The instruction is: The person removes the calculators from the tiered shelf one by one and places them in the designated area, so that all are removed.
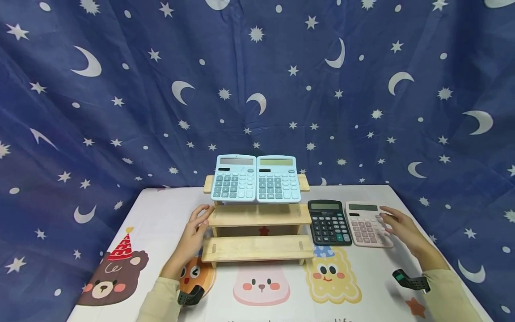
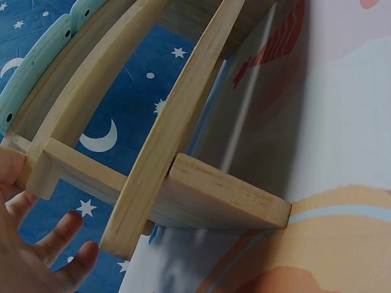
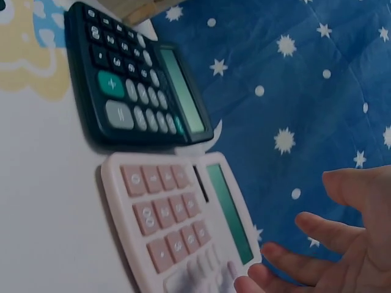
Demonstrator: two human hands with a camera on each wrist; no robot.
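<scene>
Two light-blue calculators, a left one (image 1: 234,179) and a right one (image 1: 278,179), lean side by side on the top tier of a stepped wooden rack (image 1: 257,248). My left hand (image 1: 195,232) is at the rack's left end, its fingertips against the end of the middle tier. Its lower fingers (image 2: 61,238) spread loosely in the left wrist view. To the right of the rack, a black calculator (image 1: 329,222) and a pink calculator (image 1: 367,226) lie on the table. My right hand (image 1: 404,228) hovers at the pink one's right edge with relaxed fingers, holding nothing; whether its fingertips touch cannot be told.
The white tablecloth (image 1: 161,214) carries cartoon prints, among them a bear (image 1: 112,279). A blue curtain (image 1: 257,120) with moons and stars hangs behind and along the sides of the table. Each wrist wears a dark strap device.
</scene>
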